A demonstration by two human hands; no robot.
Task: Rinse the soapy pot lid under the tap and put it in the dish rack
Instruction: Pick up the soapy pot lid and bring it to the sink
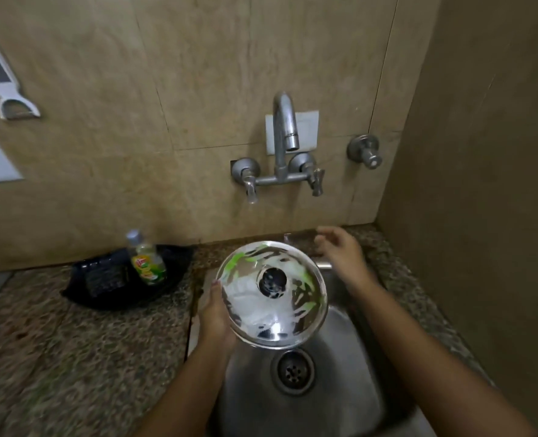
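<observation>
On the counter's back edge, left of the sink (349, 367), stands a black basket (103, 279) holding a bottle (146, 263). The left hand (215, 313) grips the soapy pot lid (271, 294) by its left rim, above the sink's back part. The right hand (340, 250) is open and empty, near the sink's back right corner. The tap (285, 127) shows no water; probably a handle should be turned first, then the lid tilted under the spout.
</observation>
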